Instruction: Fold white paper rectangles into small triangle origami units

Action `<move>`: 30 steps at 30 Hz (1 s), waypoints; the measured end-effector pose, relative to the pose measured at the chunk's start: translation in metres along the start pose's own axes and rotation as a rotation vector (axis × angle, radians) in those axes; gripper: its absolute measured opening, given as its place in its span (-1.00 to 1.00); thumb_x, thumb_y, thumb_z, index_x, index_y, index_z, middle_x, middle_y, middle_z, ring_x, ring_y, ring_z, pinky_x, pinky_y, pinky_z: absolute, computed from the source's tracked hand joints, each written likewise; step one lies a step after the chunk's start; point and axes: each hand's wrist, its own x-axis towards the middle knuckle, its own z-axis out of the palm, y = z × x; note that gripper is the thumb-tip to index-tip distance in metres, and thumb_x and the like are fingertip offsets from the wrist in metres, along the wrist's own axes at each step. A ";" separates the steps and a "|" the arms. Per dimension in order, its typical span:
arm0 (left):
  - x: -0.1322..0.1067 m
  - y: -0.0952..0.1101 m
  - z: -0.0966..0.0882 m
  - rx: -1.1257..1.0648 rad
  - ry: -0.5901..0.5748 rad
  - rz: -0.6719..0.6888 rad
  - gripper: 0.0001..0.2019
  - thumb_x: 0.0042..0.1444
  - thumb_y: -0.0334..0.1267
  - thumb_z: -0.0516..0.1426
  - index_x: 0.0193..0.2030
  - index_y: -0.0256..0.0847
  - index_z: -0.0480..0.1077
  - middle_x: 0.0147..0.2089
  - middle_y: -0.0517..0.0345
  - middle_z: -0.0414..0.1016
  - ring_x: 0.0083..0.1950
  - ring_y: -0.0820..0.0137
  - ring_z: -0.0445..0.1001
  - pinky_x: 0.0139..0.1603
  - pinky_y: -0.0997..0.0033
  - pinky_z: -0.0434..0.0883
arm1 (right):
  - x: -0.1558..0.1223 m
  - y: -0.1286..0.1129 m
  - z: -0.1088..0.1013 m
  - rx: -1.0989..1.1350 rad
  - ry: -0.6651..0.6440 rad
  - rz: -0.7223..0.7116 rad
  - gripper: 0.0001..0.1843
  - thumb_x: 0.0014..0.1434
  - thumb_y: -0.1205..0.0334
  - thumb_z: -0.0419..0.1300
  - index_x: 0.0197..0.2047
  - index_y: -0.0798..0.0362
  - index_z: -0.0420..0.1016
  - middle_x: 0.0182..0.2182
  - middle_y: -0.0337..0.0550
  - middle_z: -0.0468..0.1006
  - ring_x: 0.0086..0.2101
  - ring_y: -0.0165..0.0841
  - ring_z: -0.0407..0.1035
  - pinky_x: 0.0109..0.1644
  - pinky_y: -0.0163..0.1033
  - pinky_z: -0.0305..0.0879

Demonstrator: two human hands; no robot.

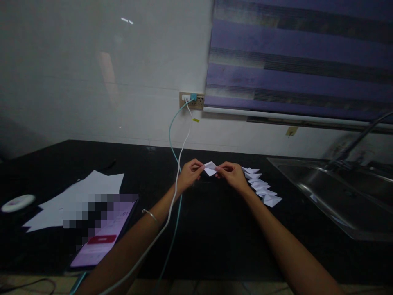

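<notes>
A small folded white paper piece is held above the black counter between both hands. My left hand pinches its left side and my right hand pinches its right side, fingers closed on it. Just right of my right hand, a row of several similar folded white paper pieces lies on the counter. A thin bangle circles my left wrist.
A phone with a lit screen lies at the front left, beside white paper sheets. Two cables run from a wall socket down across the counter. A steel sink with a tap is at the right. A round white object sits far left.
</notes>
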 end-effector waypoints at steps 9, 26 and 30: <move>0.002 -0.002 0.002 -0.069 -0.048 -0.047 -0.72 0.03 -0.08 0.19 -0.28 -0.26 0.30 -0.39 0.15 0.43 -0.53 0.56 0.34 -0.59 0.59 0.26 | -0.003 -0.003 0.003 -0.007 0.014 -0.039 -0.69 0.02 0.03 0.27 -0.23 0.07 0.45 -0.50 -0.19 0.53 -0.50 -0.36 0.42 -0.38 -0.26 0.33; 0.003 -0.009 0.004 -0.033 -0.097 0.010 -0.70 0.03 -0.11 0.20 -0.18 -0.28 0.44 -0.30 0.07 0.48 -0.46 0.50 0.37 -0.59 0.57 0.23 | -0.004 -0.004 0.011 -0.013 -0.030 -0.064 -0.74 0.06 0.05 0.25 -0.26 0.05 0.50 -0.43 -0.18 0.51 -0.44 -0.37 0.37 -0.35 -0.25 0.31; 0.002 -0.008 0.001 0.044 -0.098 0.021 -0.72 0.04 -0.10 0.19 -0.27 -0.32 0.51 -0.43 0.10 0.48 -0.52 0.53 0.33 -0.55 0.54 0.22 | -0.005 -0.003 0.013 -0.039 -0.090 -0.066 -0.71 0.04 0.01 0.25 -0.24 0.03 0.52 -0.40 -0.17 0.53 -0.44 -0.37 0.37 -0.36 -0.25 0.30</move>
